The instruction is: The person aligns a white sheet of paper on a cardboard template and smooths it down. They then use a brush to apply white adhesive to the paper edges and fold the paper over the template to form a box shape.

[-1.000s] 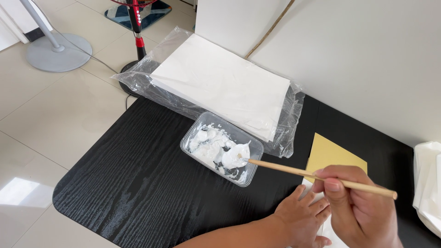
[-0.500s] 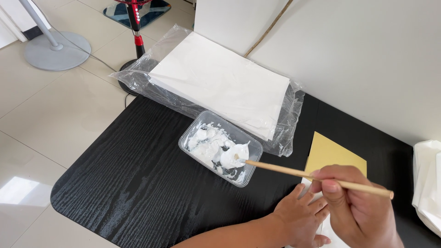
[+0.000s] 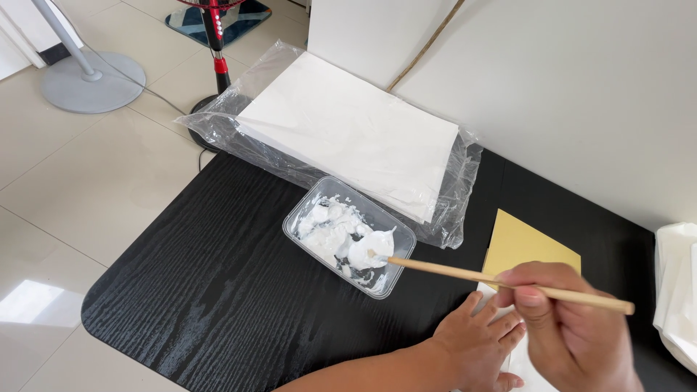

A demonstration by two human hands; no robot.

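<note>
At the bottom right of the frame the right hand [image 3: 573, 341] has its grip clamped on a thin wooden stick [image 3: 508, 284], thumb and fingers pinching it near its right end. The stick slants up and to the left, and its far tip sits in the white paste [image 3: 341, 239] inside a clear plastic tray [image 3: 348, 236] at the centre of the frame. Just left of the right hand, the left hand [image 3: 475, 348] lies flat with its fingers spread apart, holding nothing, resting on the black desk [image 3: 218, 290] and on the edge of a white sheet [image 3: 526, 366] at the bottom edge. Just above the hands a yellow sheet [image 3: 530, 247] lies on the desk, partly hidden by the right hand. At the right edge sits a pile of white material [image 3: 679, 290]. Beyond the tray, touching its far side, a stack of white paper [image 3: 348, 131] lies in an opened clear plastic wrapper [image 3: 457, 189] that overhangs the desk's far edge. Farther off, in the upper left of the frame, a grey round stand base [image 3: 91, 80] and a red fan pole [image 3: 216, 36] stand on the tiled floor [image 3: 87, 167]. A white wall [image 3: 581, 87] fills the upper right.
</note>
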